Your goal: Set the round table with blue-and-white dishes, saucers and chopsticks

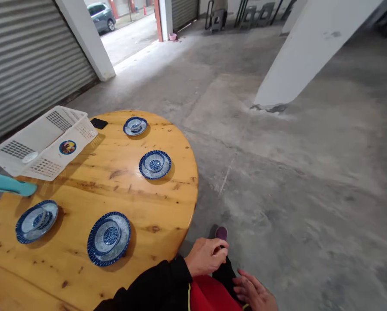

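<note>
My left hand (208,257) is beside the table's near right edge, over my lap. Its fingers are loosely bent, with a gap between thumb and forefinger and nothing visible in it. Lower right, my right hand (255,290) has its fingers apart and holds nothing; the frame's bottom edge cuts it off. Nearest to the hands on the round wooden table (154,203) is a blue-and-white plate (98,255) bearing a clear-looking bowl (111,235). Similar plates with bowls stand at the left (23,235), the right (155,165) and the far side (135,126).
A white plastic basket (55,157) stands at the table's left side, near a black phone (99,123) and a turquoise object (14,185). A slanting white pillar (297,56) rises from the concrete floor (297,181). Stools (248,16) stand at the back.
</note>
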`<action>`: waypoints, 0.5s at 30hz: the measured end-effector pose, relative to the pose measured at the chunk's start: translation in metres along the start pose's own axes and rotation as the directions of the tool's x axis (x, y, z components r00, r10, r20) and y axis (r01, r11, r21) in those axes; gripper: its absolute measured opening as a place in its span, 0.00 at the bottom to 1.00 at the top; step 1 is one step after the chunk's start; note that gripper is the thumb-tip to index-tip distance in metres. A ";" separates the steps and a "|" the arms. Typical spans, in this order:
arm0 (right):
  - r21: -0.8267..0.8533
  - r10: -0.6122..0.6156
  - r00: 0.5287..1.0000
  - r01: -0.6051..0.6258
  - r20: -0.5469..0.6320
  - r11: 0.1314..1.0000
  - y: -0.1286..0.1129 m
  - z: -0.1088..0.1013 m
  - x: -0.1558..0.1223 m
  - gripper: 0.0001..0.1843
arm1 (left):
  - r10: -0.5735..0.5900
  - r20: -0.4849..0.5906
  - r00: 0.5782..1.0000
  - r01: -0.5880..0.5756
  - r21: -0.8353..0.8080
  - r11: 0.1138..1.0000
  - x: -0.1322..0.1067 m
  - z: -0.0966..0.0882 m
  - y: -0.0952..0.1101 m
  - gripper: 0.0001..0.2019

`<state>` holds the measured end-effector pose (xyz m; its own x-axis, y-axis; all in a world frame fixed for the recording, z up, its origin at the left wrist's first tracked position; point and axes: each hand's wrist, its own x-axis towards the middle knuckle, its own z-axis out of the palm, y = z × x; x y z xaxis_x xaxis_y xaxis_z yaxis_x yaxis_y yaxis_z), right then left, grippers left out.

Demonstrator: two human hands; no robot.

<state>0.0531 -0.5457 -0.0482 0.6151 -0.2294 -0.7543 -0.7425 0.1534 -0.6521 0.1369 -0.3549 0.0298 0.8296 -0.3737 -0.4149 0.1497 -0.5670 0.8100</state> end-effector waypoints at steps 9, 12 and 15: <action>-0.128 -0.115 0.984 0.133 0.136 0.983 -0.177 -0.093 0.145 0.38 | -0.144 -0.295 0.944 0.132 -0.062 0.989 0.129 -0.014 0.092 0.20; -0.167 -0.126 0.977 0.154 0.171 0.974 -0.219 -0.100 0.190 0.38 | -0.202 -0.351 0.914 0.183 -0.086 0.979 0.154 -0.018 0.109 0.20; -0.226 -0.142 0.950 0.209 0.278 0.952 -0.256 -0.082 0.226 0.36 | -0.293 -0.385 0.875 0.265 -0.125 0.956 0.177 -0.022 0.115 0.19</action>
<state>0.3606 -0.7155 -0.0453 0.7637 0.0274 -0.6450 -0.6382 -0.1189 -0.7606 0.3130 -0.4703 0.0584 0.8893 0.1216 -0.4409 0.4303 -0.5495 0.7162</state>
